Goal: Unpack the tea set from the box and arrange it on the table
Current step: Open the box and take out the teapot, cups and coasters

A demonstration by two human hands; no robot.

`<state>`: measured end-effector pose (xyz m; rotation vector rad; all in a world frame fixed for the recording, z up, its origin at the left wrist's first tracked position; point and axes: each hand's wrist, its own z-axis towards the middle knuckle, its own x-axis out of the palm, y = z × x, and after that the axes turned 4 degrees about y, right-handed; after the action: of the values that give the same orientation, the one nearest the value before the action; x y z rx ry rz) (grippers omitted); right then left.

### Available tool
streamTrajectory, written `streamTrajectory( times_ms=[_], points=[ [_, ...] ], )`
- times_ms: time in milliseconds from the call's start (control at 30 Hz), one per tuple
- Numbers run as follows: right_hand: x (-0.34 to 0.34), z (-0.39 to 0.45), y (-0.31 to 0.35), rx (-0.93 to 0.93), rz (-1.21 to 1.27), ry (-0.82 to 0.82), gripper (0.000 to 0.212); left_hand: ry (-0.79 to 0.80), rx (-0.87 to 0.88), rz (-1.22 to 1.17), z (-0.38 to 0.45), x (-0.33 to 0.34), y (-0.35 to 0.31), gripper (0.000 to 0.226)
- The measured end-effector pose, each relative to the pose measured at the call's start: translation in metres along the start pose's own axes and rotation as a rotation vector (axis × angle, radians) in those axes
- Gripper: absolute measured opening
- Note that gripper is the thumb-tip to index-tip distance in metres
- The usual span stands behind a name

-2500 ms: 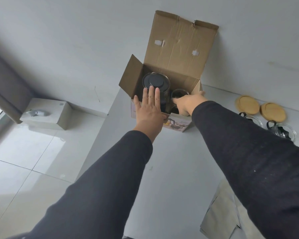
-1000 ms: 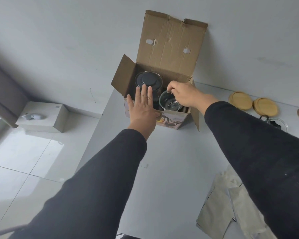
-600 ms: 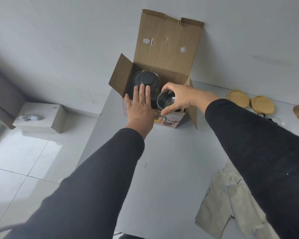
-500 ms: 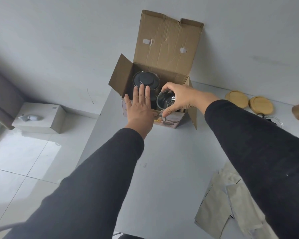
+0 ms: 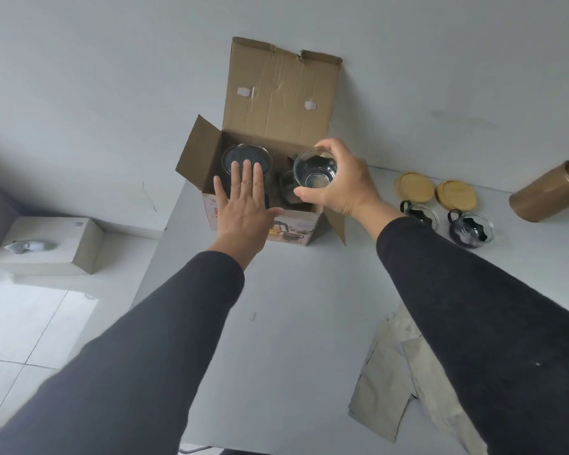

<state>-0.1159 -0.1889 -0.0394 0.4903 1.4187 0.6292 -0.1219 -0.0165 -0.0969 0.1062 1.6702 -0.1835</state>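
An open cardboard box (image 5: pixel 278 93) stands at the table's far left edge against the wall. My left hand (image 5: pixel 243 205) lies flat on the box's front rim, fingers straight, reaching over a glass teapot with a dark lid (image 5: pixel 242 152) inside. My right hand (image 5: pixel 342 182) grips a clear glass cup (image 5: pixel 315 169) by its rim, lifted above the box's right side. Another dark-trimmed glass piece (image 5: pixel 284 188) shows in the box under it. Two glass cups with black handles (image 5: pixel 421 215) (image 5: pixel 472 229) stand on the table (image 5: pixel 293 323) to the right.
Two round wooden lids (image 5: pixel 414 187) (image 5: pixel 455 194) lie by the wall behind the cups. A brown cylindrical canister (image 5: pixel 549 192) leans at the far right. Pale packing paper (image 5: pixel 395 382) lies at the front right. A white box (image 5: pixel 50 244) sits on the floor left.
My right hand reached into the box, took hold of the glass cup and has lifted it up and to the right, out of the box. My left hand stayed flat on the box.
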Motion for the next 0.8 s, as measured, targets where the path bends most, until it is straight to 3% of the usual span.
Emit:
streamTrajectory(
  times_ms=[167,300,467,633,800],
  points=[
    [-0.016,-0.038,-0.027,0.092,0.121,-0.298,0.076,-0.111,0.086,-0.008,-0.005,-0.012,-0.051,0.078],
    [-0.041,-0.078,-0.07,0.194,0.131,-0.427,0.076,-0.083,0.182,-0.087,-0.014,-0.004,-0.111,0.079],
    [-0.077,-0.132,-0.146,0.348,0.105,-0.448,0.077,0.129,0.22,-0.193,-0.036,0.033,-0.192,0.081],
    [-0.102,-0.178,-0.217,0.407,0.031,-0.44,0.077,0.354,0.076,-0.205,-0.054,0.074,-0.256,0.087],
    [-0.11,-0.192,-0.261,0.455,0.048,-0.347,0.074,0.429,-0.052,-0.25,-0.055,0.1,-0.278,0.093]
  ],
)
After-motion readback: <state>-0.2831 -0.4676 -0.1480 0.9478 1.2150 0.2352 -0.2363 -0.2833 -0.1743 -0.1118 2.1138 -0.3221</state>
